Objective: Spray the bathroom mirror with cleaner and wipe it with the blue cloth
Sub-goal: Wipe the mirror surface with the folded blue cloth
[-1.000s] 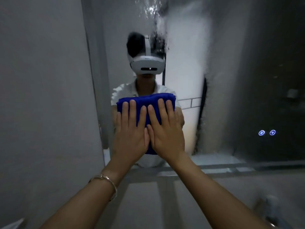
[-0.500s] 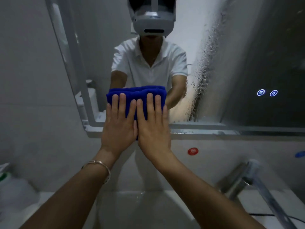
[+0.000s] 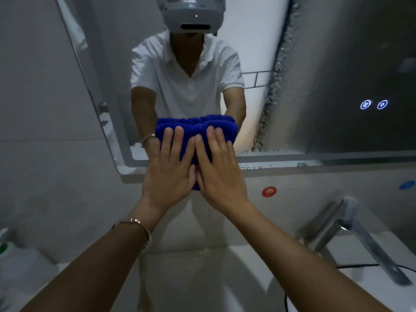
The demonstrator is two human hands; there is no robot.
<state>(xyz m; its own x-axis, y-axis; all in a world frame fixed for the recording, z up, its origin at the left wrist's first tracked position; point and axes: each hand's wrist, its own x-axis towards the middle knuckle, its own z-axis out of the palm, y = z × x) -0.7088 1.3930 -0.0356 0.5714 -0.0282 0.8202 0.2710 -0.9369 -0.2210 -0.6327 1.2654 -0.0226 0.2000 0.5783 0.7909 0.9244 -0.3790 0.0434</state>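
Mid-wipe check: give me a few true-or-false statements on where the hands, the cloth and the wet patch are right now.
1. The left hand and right hand both press the blue cloth with flat fingers. True.
2. The cloth is at the top of the mirror. False: it is at the bottom edge, towards the left side.
3. A band of droplets sits on the mirror to the right of the cloth. True.
4. The bracelet is on the right wrist. False: it is on the left wrist.
5. The faucet stands to the left of the hands. False: it is at the lower right.
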